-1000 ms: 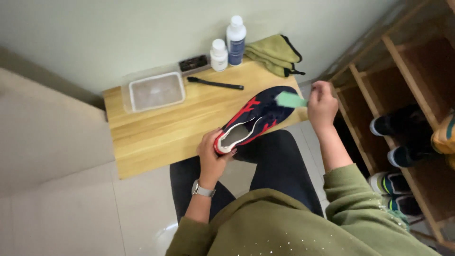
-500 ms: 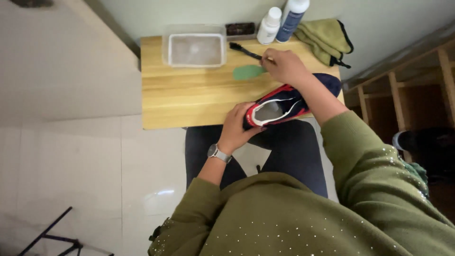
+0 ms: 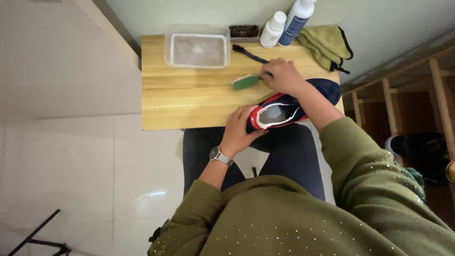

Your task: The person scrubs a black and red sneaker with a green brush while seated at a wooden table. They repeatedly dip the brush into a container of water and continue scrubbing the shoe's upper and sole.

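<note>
Green brush [image 3: 245,82] in right hand [image 3: 283,76], shoe [image 3: 289,105] in left hand [image 3: 238,128].

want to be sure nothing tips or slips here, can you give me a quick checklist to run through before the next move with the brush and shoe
1. Shoe steadied: left hand grips the heel of the dark blue and red shoe, which lies at the table's near edge. Ok.
2. Brush in hand: right hand holds the green brush by its handle, bristle head out over the table. Ok.
3. Clear tub within reach, upright near the far edge. Ok.
4. Liquid in the tub: cannot tell.
5. Two white bottles standing and capped. Ok.
6. Black brush lies close beside the right hand, easy to knock. Not ok.
</note>
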